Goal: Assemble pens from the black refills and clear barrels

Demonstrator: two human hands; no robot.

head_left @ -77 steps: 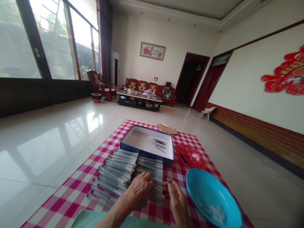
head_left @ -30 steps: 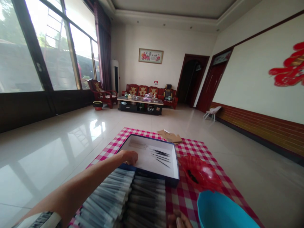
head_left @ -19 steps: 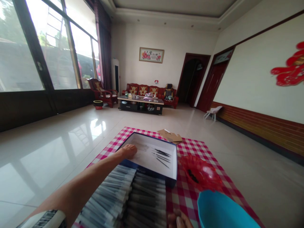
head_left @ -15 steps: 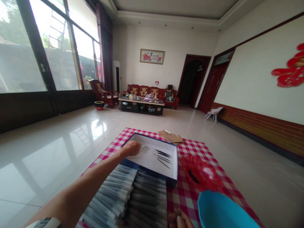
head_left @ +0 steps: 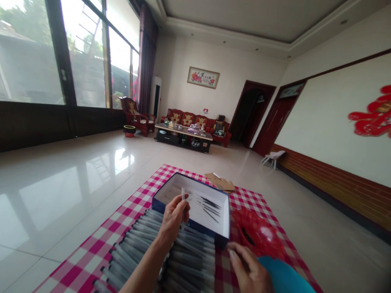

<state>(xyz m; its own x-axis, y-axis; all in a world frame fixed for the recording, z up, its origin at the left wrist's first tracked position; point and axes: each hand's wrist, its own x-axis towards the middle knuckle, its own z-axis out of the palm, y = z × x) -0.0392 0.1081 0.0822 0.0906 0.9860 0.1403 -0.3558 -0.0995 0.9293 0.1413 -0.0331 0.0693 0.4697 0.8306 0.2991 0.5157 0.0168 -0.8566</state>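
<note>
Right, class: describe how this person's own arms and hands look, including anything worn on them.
Both hands are bare, without gloves. The left hand continues into a bare forearm: no sleeve, watch or bracelet shows. The right hand is cut off near the wrist by the picture's lower edge; no ring or band is visible on it.

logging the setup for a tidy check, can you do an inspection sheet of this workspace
surface: checked cloth spread on a glossy tile floor
job's things: clear tube held upright over the blue box; black refills lie in the box; rows of pens lie beside it
clutter: red bowl, blue bowl, cardboard scraps
grippers: left hand pinches the tube; right hand rests open on the cloth by the blue bowl
cables: nothing seen
surroundings: sofa, coffee table, large windows
</note>
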